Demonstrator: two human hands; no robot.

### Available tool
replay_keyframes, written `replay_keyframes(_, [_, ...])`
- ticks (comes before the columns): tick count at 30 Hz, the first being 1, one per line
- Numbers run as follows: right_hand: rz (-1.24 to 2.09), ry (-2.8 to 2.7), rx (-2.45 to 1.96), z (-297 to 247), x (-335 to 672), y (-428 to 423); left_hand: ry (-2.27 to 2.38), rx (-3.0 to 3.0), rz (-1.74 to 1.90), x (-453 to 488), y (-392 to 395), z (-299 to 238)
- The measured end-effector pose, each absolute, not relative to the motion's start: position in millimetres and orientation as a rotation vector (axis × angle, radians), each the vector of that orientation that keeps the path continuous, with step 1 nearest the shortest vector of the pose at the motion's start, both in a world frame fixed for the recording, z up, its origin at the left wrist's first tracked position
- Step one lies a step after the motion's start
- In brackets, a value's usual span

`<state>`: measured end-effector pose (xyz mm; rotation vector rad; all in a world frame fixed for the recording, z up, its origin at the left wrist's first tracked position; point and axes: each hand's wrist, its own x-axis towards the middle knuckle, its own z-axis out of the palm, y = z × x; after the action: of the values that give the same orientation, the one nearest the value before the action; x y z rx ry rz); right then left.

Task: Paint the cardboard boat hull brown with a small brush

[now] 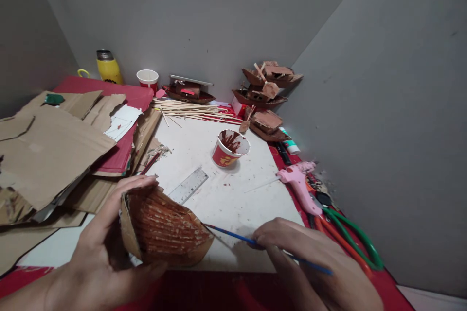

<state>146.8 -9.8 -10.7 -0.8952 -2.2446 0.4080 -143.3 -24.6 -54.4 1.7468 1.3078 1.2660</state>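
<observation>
My left hand (pixel 98 257) grips a cardboard boat hull (pixel 164 228) at the lower left, thumb under it and fingers over its top edge. The hull's ribbed side is streaked with brown paint. My right hand (pixel 314 262) pinches a thin blue paintbrush (pixel 233 236) whose tip touches the hull's pointed end. A red paper cup (pixel 229 148) smeared with brown paint stands on the white sheet (pixel 226 194) beyond the hull.
A metal ruler (pixel 188 185) lies by the hull. Cardboard sheets (pixel 47 150) pile up at left. A pink glue gun (pixel 299 182) and green-handled scissors (pixel 353 238) lie at right. Painted boat models (pixel 268 92), wooden sticks (pixel 193 109), a yellow flask (pixel 107 65) and a cup (pixel 148 77) stand at the back.
</observation>
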Motion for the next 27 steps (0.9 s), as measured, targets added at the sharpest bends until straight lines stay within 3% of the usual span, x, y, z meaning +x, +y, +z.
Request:
replay_keyframes(16, [0.375, -2.234, -0.782, -12.4, 143.4, -5.4, 1.347, 1.763, 1.175, -147.2, -22.1, -54.3])
replay_keyframes(27, [0.353, -2.303, -0.856, -6.4, 152.3, -10.1, 1.303, 1.128, 1.236, -138.1, -13.5, -31.2])
